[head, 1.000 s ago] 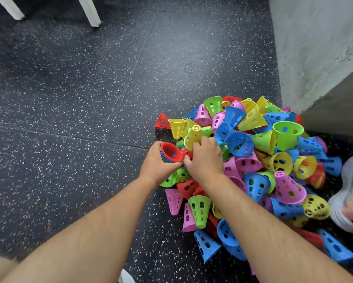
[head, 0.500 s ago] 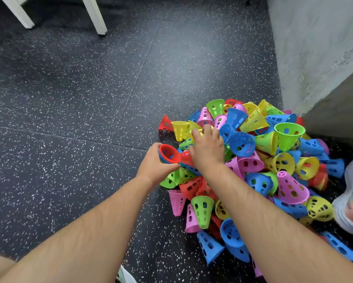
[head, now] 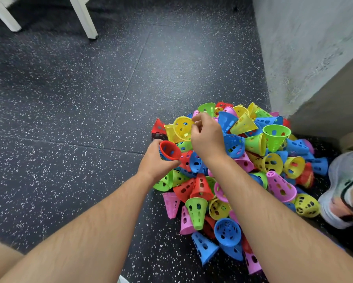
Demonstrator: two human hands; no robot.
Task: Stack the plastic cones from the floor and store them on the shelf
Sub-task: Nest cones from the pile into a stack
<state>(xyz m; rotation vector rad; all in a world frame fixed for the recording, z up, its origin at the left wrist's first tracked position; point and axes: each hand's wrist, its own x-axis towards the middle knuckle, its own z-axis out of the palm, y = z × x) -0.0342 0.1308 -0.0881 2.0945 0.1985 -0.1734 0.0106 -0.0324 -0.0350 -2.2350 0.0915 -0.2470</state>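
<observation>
While the left hand (head: 157, 163) grips a short nested stack (head: 169, 153), red cone showing at its mouth and the mouth turned up toward the camera, the right hand (head: 207, 137) pinches the rim of a yellow cone (head: 182, 128) between thumb and fingertips. Yellow cone sits at 1 o'clock of the stack, just beside it; contact not clear. Pile (head: 243, 170) lies on the floor (head: 90, 99) at 4 o'clock from frame centre, below the wall (head: 304, 48); shoe (head: 347, 188) at the pile's 3 o'clock, white legs (head: 81, 17) at 11 o'clock. Shelf not in view. Judged step: seat the yellow cone in the stack. To do it well, turn its narrow end toward the red mouth, line up both axes, then press until the rims meet. Keep left fingers below the mouth. Rim pinch looks light; thin perforated plastic may flex or slip. Most cones remain loose, so the task is early.
</observation>
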